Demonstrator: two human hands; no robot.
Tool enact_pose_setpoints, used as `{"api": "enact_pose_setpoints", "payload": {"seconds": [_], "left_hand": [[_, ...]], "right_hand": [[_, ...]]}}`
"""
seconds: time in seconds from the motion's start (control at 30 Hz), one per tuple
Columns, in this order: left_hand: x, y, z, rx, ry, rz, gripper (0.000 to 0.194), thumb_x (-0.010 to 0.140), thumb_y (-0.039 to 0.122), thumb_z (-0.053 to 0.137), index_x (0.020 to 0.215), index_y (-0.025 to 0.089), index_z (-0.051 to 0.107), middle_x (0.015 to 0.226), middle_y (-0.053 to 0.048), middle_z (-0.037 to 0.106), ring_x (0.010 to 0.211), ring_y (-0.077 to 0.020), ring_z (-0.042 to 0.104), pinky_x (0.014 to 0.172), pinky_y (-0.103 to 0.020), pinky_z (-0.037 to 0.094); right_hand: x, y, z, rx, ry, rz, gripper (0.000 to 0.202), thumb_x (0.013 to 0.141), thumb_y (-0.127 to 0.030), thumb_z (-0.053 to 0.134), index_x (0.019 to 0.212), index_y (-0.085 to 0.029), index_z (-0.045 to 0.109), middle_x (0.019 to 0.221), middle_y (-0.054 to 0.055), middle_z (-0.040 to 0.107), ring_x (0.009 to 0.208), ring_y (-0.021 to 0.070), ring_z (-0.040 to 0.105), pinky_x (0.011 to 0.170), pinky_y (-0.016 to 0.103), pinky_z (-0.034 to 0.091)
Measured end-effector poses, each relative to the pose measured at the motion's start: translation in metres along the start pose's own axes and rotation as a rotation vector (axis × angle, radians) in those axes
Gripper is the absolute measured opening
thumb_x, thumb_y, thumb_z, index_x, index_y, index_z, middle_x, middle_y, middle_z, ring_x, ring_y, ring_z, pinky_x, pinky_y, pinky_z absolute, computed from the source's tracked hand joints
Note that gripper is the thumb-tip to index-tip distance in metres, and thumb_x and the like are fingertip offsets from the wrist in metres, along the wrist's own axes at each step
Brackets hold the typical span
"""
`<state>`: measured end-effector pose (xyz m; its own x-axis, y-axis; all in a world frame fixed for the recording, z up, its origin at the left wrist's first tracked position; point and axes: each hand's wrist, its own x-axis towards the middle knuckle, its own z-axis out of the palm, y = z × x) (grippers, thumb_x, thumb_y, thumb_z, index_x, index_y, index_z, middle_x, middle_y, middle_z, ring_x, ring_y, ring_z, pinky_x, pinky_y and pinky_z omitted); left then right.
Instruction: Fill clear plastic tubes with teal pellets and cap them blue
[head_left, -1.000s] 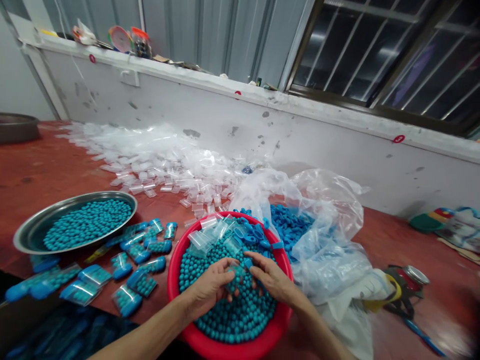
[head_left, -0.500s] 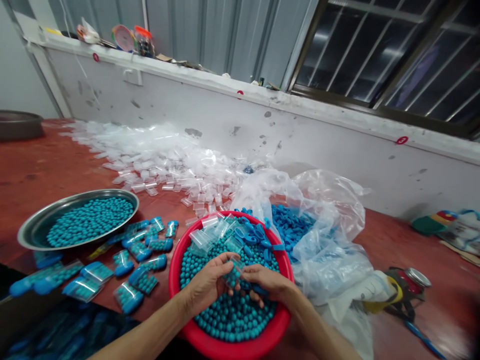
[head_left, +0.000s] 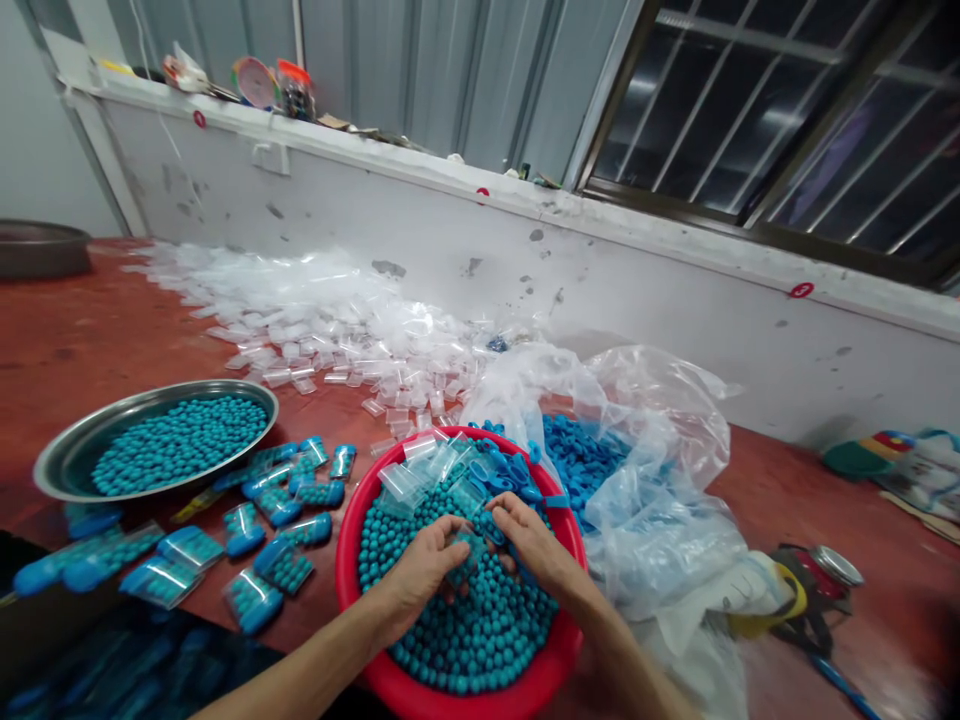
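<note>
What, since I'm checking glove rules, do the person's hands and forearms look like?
The left hand and right hand are bare, without gloves. The left forearm and right forearm show no sleeves, watch or bracelet where visible.

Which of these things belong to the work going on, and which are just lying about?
Seemingly part of the work:
red tub
turquoise beads
blue caps
clear sleeves
bead-filled packets
metal bowl

Probably just lying about:
orange-lidded jar on the ledge
brown basin
</note>
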<state>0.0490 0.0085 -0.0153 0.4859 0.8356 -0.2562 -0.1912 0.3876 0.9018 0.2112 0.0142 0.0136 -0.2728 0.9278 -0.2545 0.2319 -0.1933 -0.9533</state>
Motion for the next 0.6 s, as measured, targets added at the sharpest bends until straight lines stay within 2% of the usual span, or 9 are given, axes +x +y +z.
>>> {"api": "enact_pose_setpoints", "payload": {"seconds": [0.1,0.17,0.3,0.4,0.5,0.6], "left_hand": [[-0.001,0.001,0.003,0.058,0.007,0.025,0.035,0.068,0.038,0.058,0.092,0.017,0.046,0.064,0.004,0.054,0.043,-0.0067,0.051,0.035,-0.016,0.030],[-0.002,0.002,0.005,0.077,0.021,0.028,0.033,0.068,0.037,0.058,0.090,0.016,0.046,0.061,0.005,0.052,0.042,-0.0062,0.050,0.036,-0.015,0.031],[-0.002,0.002,0.006,0.012,0.007,0.016,0.033,0.068,0.038,0.057,0.089,0.016,0.045,0.062,0.003,0.056,0.043,-0.0067,0.050,0.035,-0.015,0.030],[-0.003,0.002,0.004,-0.073,-0.050,-0.005,0.035,0.068,0.040,0.057,0.090,0.016,0.044,0.063,0.001,0.058,0.043,-0.0072,0.052,0.035,-0.014,0.029],[-0.004,0.001,0.004,-0.101,-0.072,-0.016,0.034,0.069,0.039,0.057,0.090,0.016,0.043,0.063,0.001,0.059,0.043,-0.0067,0.051,0.035,-0.013,0.030],[-0.004,0.001,0.004,-0.095,-0.076,-0.023,0.034,0.070,0.039,0.056,0.092,0.016,0.043,0.062,0.001,0.059,0.041,-0.0066,0.050,0.034,-0.014,0.030]], "right_hand": [[-0.002,-0.009,0.009,-0.295,0.063,-0.161,0.014,0.085,-0.031,0.039,0.080,-0.020,0.047,0.063,-0.005,0.044,0.053,0.0083,0.041,0.049,0.020,0.035],[-0.004,-0.011,0.011,-0.362,0.050,-0.214,0.014,0.085,-0.028,0.039,0.081,-0.020,0.050,0.066,-0.005,0.044,0.058,0.0088,0.042,0.054,0.021,0.035],[-0.006,-0.009,0.007,-0.209,-0.092,-0.041,0.023,0.086,-0.035,0.036,0.103,-0.021,0.045,0.059,-0.006,0.043,0.047,0.0080,0.043,0.041,0.019,0.035],[-0.005,-0.007,0.002,-0.022,-0.178,0.002,0.036,0.081,-0.042,0.044,0.110,-0.020,0.041,0.069,-0.003,0.049,0.057,0.0119,0.056,0.043,0.021,0.044],[-0.004,-0.006,0.002,0.049,-0.160,-0.016,0.042,0.077,-0.047,0.049,0.108,-0.019,0.042,0.069,-0.004,0.049,0.055,0.0130,0.059,0.044,0.024,0.047],[-0.003,-0.004,0.008,0.036,-0.094,-0.031,0.039,0.076,-0.047,0.049,0.102,-0.019,0.044,0.065,-0.005,0.050,0.048,0.0115,0.056,0.039,0.022,0.045]]}}
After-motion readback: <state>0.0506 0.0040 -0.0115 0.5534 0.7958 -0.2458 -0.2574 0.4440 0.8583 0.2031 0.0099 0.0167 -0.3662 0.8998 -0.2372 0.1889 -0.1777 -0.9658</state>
